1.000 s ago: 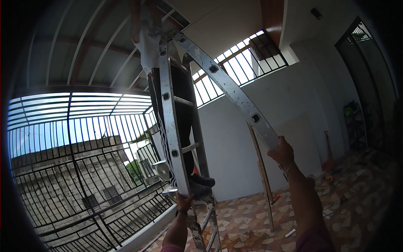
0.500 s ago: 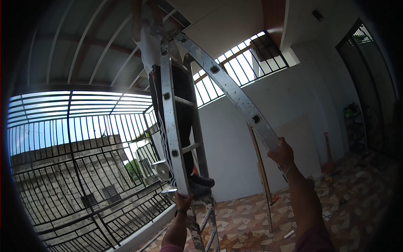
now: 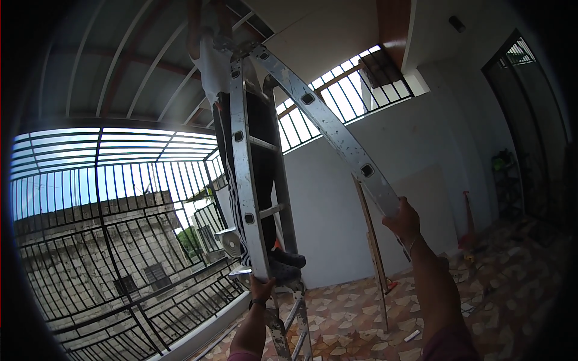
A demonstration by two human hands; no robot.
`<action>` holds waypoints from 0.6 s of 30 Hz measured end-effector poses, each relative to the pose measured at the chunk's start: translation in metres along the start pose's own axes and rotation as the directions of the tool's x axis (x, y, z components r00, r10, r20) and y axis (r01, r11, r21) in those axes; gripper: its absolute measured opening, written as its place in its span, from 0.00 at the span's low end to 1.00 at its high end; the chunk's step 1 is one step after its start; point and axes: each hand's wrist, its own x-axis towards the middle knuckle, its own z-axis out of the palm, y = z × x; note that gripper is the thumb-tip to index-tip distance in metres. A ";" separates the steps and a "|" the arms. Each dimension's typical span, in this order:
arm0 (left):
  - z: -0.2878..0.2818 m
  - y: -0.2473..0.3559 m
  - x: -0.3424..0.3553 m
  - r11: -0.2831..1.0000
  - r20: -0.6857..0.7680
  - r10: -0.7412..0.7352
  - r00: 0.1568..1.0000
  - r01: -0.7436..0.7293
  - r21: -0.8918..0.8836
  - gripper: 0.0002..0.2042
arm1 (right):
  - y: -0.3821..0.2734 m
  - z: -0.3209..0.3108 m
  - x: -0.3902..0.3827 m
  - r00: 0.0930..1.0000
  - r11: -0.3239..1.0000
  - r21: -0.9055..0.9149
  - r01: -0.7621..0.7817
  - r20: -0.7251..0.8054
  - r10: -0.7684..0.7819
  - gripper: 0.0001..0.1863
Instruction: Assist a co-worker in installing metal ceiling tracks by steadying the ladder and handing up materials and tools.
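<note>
A tall aluminium stepladder (image 3: 242,180) rises in front of me to the ceiling. My left hand (image 3: 261,289) grips its front rail low down, beside a rung. My right hand (image 3: 402,219) is raised and holds the slanting rear rail (image 3: 337,135). Another person (image 3: 259,156) in dark trousers and a white shirt stands on the rungs, shoes (image 3: 288,265) just above my left hand, arms reaching up to the ceiling.
A black metal window grille (image 3: 114,240) fills the left side. A white wall (image 3: 433,150) with a high barred window (image 3: 343,99) stands behind. A wooden strip (image 3: 373,253) leans on the wall. Scraps lie on the patterned tile floor (image 3: 355,319). A dark door (image 3: 530,120) is at right.
</note>
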 end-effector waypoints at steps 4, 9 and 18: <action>-0.001 0.008 -0.003 1.000 0.010 0.010 1.000 -0.010 0.002 0.35 | 0.000 0.000 0.001 1.000 1.000 0.006 -0.011 0.012 0.011 0.32; 0.001 -0.010 0.004 1.000 -0.010 0.016 1.000 -0.016 0.009 0.34 | -0.004 -0.001 0.001 1.000 0.999 0.026 -0.025 0.019 0.025 0.32; 0.003 -0.006 0.003 1.000 -0.007 0.021 1.000 -0.021 0.016 0.33 | 0.000 0.000 0.002 1.000 1.000 -0.003 0.010 -0.003 -0.010 0.31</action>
